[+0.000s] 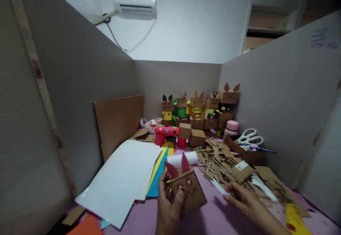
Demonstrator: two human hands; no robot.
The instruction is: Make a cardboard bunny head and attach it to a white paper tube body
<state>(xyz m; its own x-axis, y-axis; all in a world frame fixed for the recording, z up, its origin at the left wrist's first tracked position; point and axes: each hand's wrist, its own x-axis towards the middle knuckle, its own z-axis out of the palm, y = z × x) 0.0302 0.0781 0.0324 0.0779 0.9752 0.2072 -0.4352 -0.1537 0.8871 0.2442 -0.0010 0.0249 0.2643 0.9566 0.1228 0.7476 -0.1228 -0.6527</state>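
Above the surface (pixel 144 219), the left hand (pixel 169 200) is clasping a cardboard animal-head box (pixel 194 196), probably light, stiff, best held by its sides, sparing the ears (pixel 185 162); the right hand (pixel 244 200) is pinching a white strip (pixel 218 185).

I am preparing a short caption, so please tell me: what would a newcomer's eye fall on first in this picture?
Probably the smiling cardboard box head with red ears, held in the left hand at front centre. Behind it, eared box figures crowd together at the back, with a red spotted tube before them. To the right lies a heap of cardboard scraps.
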